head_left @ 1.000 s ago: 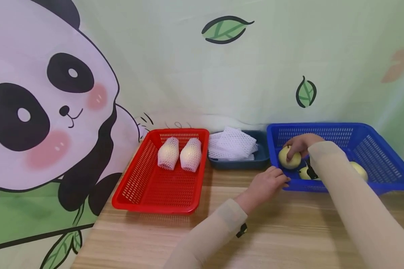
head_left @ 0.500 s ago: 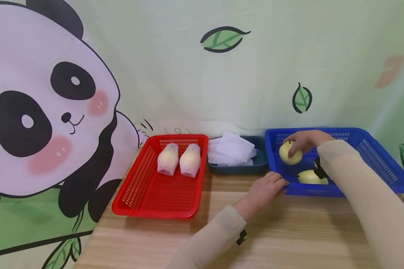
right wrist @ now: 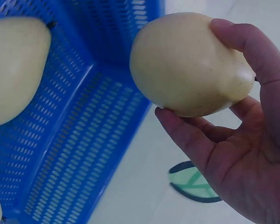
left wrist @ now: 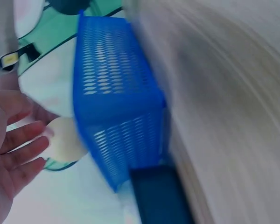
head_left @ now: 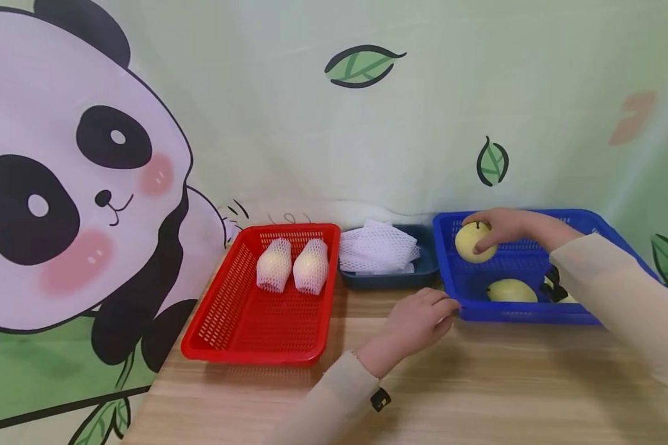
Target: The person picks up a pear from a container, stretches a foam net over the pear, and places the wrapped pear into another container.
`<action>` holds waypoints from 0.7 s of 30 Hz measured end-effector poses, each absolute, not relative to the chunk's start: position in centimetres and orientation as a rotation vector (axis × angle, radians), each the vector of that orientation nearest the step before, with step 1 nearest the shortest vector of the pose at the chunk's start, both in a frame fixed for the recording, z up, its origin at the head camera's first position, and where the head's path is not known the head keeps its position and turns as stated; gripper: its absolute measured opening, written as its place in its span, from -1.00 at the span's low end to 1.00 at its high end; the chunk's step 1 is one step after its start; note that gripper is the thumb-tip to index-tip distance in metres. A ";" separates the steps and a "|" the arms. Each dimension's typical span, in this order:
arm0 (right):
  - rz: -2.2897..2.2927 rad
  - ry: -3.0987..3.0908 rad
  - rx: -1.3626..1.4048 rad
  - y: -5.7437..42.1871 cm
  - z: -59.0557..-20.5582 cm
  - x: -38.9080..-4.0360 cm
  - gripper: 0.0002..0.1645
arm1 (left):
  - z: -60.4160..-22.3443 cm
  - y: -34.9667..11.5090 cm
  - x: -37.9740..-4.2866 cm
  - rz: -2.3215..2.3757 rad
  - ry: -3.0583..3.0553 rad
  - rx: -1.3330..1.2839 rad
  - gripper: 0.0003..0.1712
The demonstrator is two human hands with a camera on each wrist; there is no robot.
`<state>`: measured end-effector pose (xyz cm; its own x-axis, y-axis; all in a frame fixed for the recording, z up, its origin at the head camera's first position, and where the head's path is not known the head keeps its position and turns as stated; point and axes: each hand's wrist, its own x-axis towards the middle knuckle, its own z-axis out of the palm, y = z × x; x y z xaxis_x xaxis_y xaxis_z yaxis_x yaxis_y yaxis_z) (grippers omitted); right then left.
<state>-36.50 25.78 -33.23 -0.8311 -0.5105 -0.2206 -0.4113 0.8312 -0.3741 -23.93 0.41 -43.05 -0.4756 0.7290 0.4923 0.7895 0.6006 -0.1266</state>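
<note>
My right hand point(head_left: 503, 224) grips a pale yellow pear point(head_left: 467, 242) above the left end of the blue basket point(head_left: 529, 314). In the right wrist view, thumb and fingers pinch the pear point(right wrist: 182, 67) around its stem end. Another pear point(head_left: 512, 290) lies in the basket, and one more is partly hidden by the right wrist's black strap. My left hand point(head_left: 414, 324) is by the basket's front left corner. Its fingers look loosely extended in the left wrist view and hold nothing; whether a fingertip touches the rim is unclear.
A dark teal tray point(head_left: 389, 282) with white foam net sleeves point(head_left: 381, 247) stands left of the blue basket. Further left, a red basket point(head_left: 261, 330) holds two net-wrapped pears point(head_left: 274, 266). Behind everything hangs a panda-printed backdrop point(head_left: 245, 123).
My right hand has lifted the pear from the blue basket's floor to about rim height. My left hand has drawn slightly left and toward me from the basket's corner.
</note>
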 end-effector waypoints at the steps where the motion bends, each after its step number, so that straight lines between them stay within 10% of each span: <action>1: -0.471 2.706 -0.704 25.6 -33.1 -36.2 -0.12 | -42.8 -0.2 -23.6 -0.174 -2.309 -1.190 -0.78; 21: -0.799 2.593 -0.816 17.3 -34.0 -28.7 -0.16 | -39.6 -11.9 -18.6 -0.395 -2.534 -0.795 -0.82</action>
<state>-28.66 17.34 -34.01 -0.7909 -0.6003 -0.1190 -0.4293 0.6827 -0.5913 -18.62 -11.88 -39.64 -0.7313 0.4653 0.4988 0.5951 0.7925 0.1332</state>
